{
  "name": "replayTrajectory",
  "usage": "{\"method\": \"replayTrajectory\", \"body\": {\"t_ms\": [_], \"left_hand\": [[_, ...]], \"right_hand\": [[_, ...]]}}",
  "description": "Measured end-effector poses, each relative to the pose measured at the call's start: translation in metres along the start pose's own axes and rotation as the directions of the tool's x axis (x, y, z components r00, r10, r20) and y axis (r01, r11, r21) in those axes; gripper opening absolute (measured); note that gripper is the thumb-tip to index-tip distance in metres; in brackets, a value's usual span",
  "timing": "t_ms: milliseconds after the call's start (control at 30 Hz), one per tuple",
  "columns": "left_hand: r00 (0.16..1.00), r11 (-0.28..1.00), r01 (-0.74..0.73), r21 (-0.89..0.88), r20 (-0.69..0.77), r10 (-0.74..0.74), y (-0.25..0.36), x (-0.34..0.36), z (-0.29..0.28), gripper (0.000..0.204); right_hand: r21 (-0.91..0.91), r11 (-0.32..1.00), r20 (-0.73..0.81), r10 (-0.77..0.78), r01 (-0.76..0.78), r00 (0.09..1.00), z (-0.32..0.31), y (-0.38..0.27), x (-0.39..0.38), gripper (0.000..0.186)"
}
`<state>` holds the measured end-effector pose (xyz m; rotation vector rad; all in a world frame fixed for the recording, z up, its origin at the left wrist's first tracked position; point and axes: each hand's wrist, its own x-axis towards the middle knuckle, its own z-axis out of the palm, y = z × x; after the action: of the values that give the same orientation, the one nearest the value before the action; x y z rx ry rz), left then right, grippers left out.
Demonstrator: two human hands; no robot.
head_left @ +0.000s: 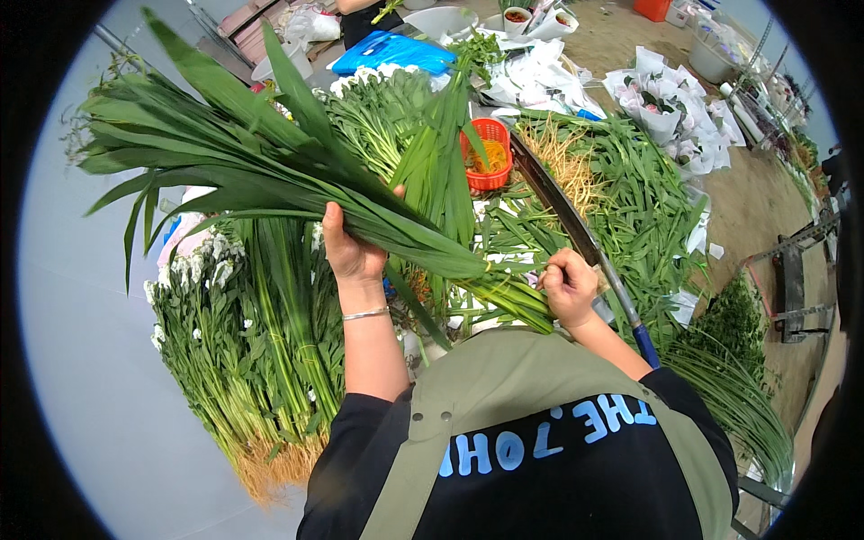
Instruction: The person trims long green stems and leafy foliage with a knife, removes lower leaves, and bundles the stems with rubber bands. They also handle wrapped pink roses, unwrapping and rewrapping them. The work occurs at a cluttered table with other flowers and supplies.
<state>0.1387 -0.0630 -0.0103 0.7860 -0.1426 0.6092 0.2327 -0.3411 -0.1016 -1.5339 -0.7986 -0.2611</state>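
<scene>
My left hand is wrapped around a thick bundle of long, sword-shaped green leaves. The leaf tips fan out to the upper left, and the pale stem ends point to the lower right. Close to those ends, a thin yellow band circles the bundle. Beside it my right hand is closed, its fingers curled in a pinch. A thin strand runs from the band toward this hand; what the fingers hold is hidden. Just behind my right hand is a long, dark metal blade with a blue handle.
A red plastic basket holds many yellow rubber bands. Cut leafy stems cover the table on the right. White-flowered bunches with roots stand at left. White-wrapped bouquets, a blue plastic bag and another person are farther back.
</scene>
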Motion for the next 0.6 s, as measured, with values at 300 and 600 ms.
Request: {"method": "replayTrajectory", "body": {"t_ms": [300, 600], "left_hand": [[0.992, 0.998, 0.061, -0.019, -0.107, -0.063, -0.017, -0.016, 0.008, 0.036], [0.979, 1.0, -0.012, 0.007, -0.205, 0.013, 0.037, -0.02, -0.002, 0.042]], "right_hand": [[-0.221, 0.952, 0.085, -0.197, 0.211, 0.977, -0.041, 0.003, -0.009, 0.006], [-0.069, 0.831, -0.492, 0.453, -0.552, 0.743, -0.145, 0.085, -0.044, 0.009]]}}
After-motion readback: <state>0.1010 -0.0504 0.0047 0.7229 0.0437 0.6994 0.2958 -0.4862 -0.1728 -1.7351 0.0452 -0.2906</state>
